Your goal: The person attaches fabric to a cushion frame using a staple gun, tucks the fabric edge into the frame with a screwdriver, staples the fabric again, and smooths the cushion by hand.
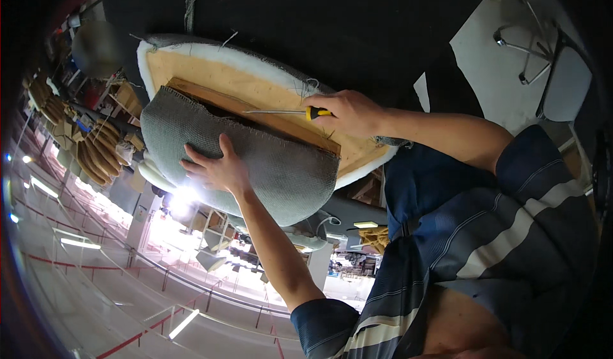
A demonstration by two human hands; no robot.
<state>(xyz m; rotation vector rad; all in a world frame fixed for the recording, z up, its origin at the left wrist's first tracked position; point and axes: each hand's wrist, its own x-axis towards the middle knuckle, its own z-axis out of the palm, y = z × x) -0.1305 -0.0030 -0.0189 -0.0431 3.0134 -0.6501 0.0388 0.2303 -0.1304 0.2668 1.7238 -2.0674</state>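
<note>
In the head view the left hand point(217, 167) lies flat, fingers spread wide, on the grey fabric point(255, 161) folded back over the near side of the seat cushion point(255, 84), gripping nothing. The right hand point(348, 113) has its grip closed around the yellow-and-black handle of a screwdriver point(290, 112), whose thin shaft points left along the wooden frame strip point(268, 113) at the fabric's edge. White foam point(211, 55) rims the cushion's far side, against a black surface point(357, 27).

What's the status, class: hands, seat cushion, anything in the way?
Left hand flat on grey fabric. Right hand grips screwdriver, tip under fabric edge at wooden frame. Nothing in the way.
</note>
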